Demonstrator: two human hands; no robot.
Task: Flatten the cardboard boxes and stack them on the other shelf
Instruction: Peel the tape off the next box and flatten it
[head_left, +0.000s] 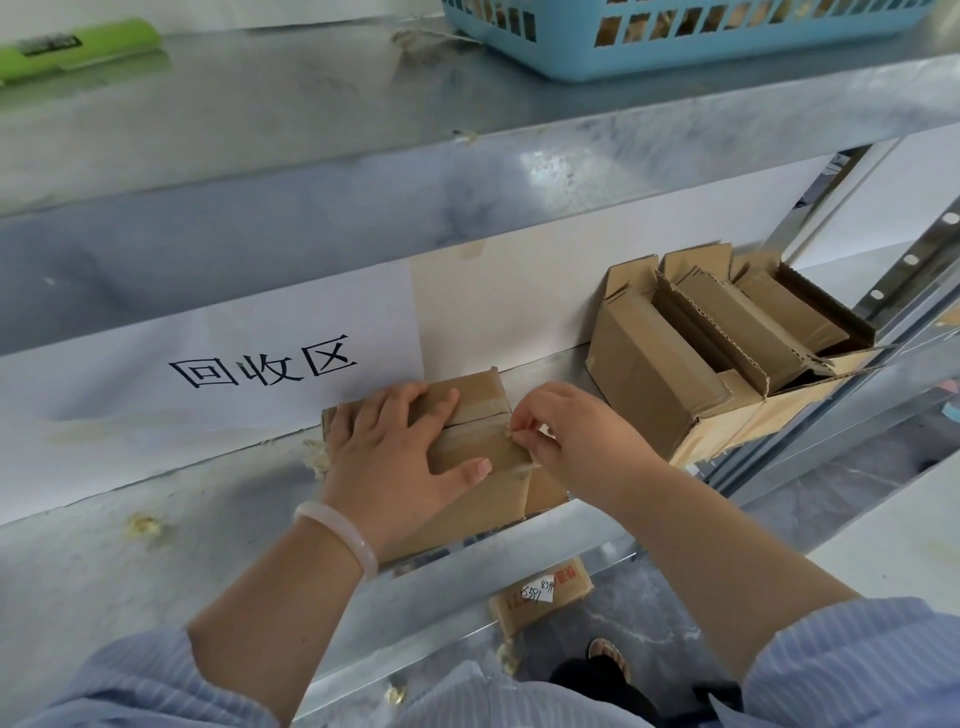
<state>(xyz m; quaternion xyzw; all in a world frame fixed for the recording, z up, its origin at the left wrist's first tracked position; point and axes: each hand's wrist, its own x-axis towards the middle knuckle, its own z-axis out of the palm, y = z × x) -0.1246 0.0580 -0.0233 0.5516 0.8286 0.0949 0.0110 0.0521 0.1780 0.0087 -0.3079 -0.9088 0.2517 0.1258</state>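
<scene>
Taped cardboard box (467, 439) is set on the metal shelf (182, 519), near its front edge. It is pressed down by the left hand (395, 447), fingers flat and spread. The seam tape (480, 408) is pinched by the right hand (566, 441).

The shelf (156, 545) is mottled grey galvanised metal with a dull sheen. The taped box (467, 519) is matt brown cardboard, its tape (480, 404) faintly glossy. The basket (675, 52) is smooth blue plastic and the sign (208, 410) is matt white paper.

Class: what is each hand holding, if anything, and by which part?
The right hand pinches the tape by its end at the seam of the cardboard box; the left hand presses flat on top.
</scene>
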